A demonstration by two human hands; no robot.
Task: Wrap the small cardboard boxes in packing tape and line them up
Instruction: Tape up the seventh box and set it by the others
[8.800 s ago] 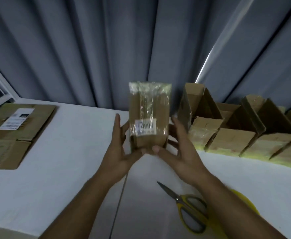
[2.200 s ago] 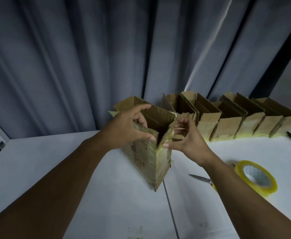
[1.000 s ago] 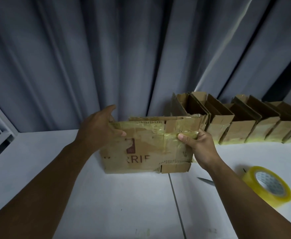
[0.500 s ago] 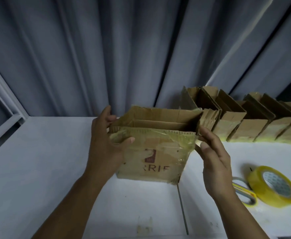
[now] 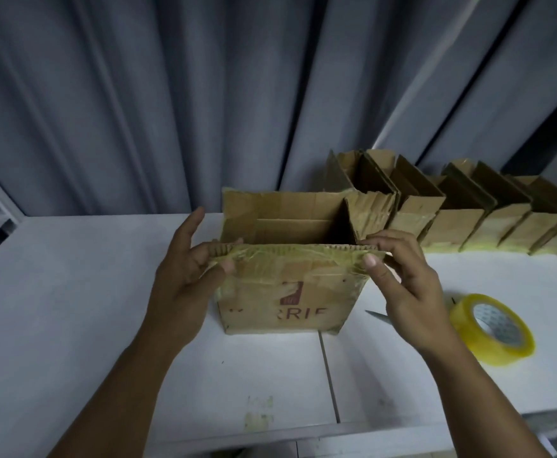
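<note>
Both pinch rim: left hand [image 5: 184, 285], right hand [image 5: 406, 292] | box [image 5: 330, 292] print: red "RRIE"

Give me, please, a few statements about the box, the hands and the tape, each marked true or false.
1. The left hand and right hand both pinch the near top edge of the box. True.
2. The box is closed on top. False: it stands open and its inside shows.
3. The tape lies on the table, right of the box. True.
4. The right hand holds the scissors. False: they lie on the table behind that hand, with only a blade tip showing.
5. The row of boxes stands at the table's left end. False: it stands at the back right, by the curtain.
</note>
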